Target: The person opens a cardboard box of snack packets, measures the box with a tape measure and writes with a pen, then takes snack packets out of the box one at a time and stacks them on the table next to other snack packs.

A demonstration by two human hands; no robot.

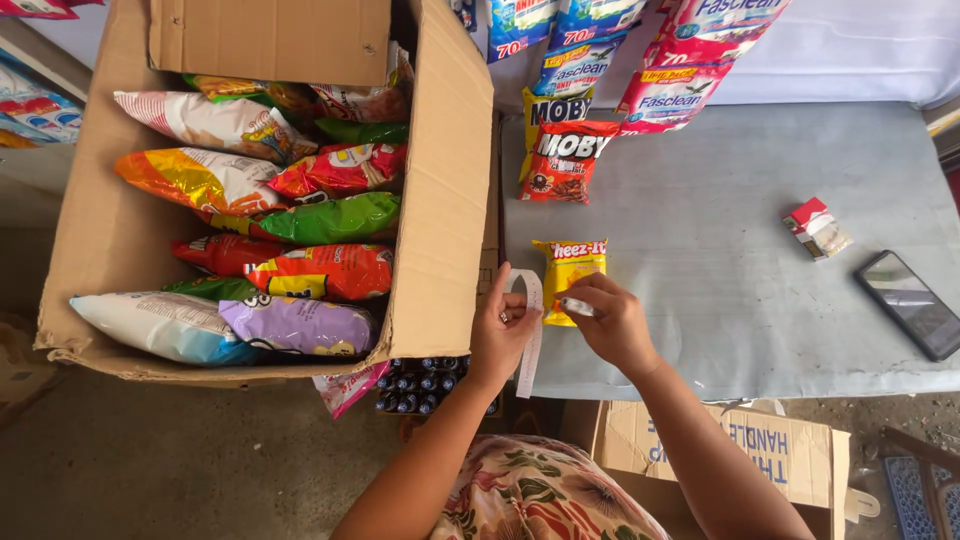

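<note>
The grey bench (720, 270) fills the right half of the view, and at about 10 o'clock stands one large open cardboard box (440, 180) with about a dozen snack bags (320, 220) stacked inside, in orange, green, red, purple and white. A second, smaller carton (770, 450) sits at 5 o'clock below the bench edge. At 12 o'clock hang five sachet packs (670, 95) in blue or pink, with two snack packets (565, 160), one yellow and one red, just below them. One black phone (910, 305) lies at 3 o'clock, one small red-and-white pack (817, 228) near it. One small yellow snack packet (567, 270) lies at centre, at the fingertips of both hands. The left hand (500, 335) pinches one white paper strip (532, 330); the right hand (610, 320) grips a small object I cannot make out.
</note>
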